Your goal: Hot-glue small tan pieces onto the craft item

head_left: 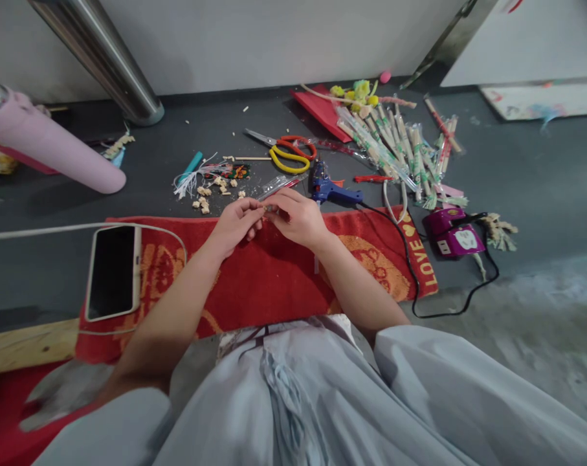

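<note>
My left hand [238, 225] and my right hand [296, 217] meet above the far edge of a red towel [268, 278]. The fingertips of both are pinched together around something small, mostly hidden and too small to name. Just beyond my left hand lie several small pale crumbly pieces [204, 204] and a bundle of white strings [189, 184]. A blue glue gun [332, 189] rests right of my right hand, its black cord running to the right. Scissors [290, 155] with red and yellow handles lie behind my hands, near a thin wooden stick [254, 158].
A phone [112, 272] with a white cable lies on the towel's left. A pink bottle [65, 145] and a metal post [109, 65] stand at back left. Wrapped sticks [395, 142] are heaped at back right, near a red envelope [320, 110]. A purple power block [453, 233] sits at right.
</note>
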A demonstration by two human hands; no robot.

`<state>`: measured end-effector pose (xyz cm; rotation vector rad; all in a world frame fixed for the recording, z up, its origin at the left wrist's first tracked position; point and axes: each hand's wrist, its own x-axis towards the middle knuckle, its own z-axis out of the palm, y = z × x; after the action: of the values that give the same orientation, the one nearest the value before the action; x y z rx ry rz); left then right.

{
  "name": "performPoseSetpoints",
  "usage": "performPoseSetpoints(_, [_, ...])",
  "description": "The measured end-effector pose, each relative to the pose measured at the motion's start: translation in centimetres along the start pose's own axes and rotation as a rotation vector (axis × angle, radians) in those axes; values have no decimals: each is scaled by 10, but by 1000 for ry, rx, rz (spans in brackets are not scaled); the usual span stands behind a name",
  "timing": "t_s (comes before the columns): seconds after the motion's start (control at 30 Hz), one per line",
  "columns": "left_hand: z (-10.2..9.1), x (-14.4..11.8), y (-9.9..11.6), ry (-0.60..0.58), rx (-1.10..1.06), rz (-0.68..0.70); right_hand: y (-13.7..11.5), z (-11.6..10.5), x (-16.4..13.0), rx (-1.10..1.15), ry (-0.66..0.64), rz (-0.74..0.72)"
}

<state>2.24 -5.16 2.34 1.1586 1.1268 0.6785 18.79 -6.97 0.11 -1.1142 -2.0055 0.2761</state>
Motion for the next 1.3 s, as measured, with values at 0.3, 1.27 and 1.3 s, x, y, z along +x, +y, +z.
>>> performPoseSetpoints(0.3, [0,-1,0,8,21,5,0,-2,0,43,-53,-30])
performPoseSetpoints(1.27, [0,3,4,114,-222,-26,50,-64,-16,-565,-75,706])
performPoseSetpoints(1.3, [0,4,3,113,-222,-26,51,-63,-16,-559,-85,712])
